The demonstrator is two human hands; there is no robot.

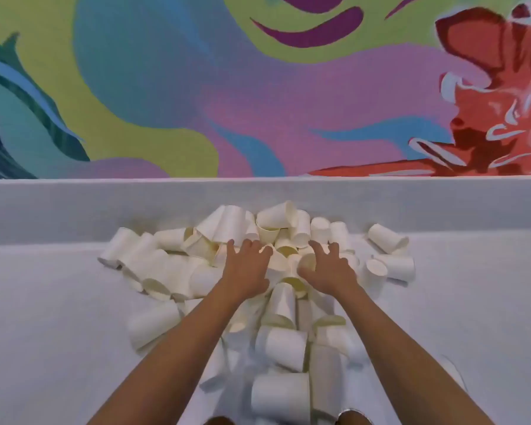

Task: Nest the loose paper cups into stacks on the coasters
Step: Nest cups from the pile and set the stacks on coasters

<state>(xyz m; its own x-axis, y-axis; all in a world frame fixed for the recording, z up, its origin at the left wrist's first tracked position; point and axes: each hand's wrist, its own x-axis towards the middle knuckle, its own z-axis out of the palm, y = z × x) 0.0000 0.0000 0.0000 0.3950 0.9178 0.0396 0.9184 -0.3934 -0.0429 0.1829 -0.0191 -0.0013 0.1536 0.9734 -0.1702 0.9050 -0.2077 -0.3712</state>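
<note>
A heap of loose white paper cups (227, 228) lies on the white table (49, 317), piled against its back rim. Most cups lie on their sides, some with their mouths toward me. My left hand (247, 268) and my right hand (327, 271) both reach over the middle of the heap with fingers spread, resting on the cups. Neither hand grips a cup that I can see. More cups (281, 397) trail toward me between my forearms. A round coaster edge (455, 375) shows faintly beyond my right forearm, and a shiny rim (351, 413) sits at the bottom.
A low white wall (74, 207) runs along the back of the table. Behind it hangs a bright mural (258, 87) in green, blue, purple and red. Bare table surface lies left and right of the heap.
</note>
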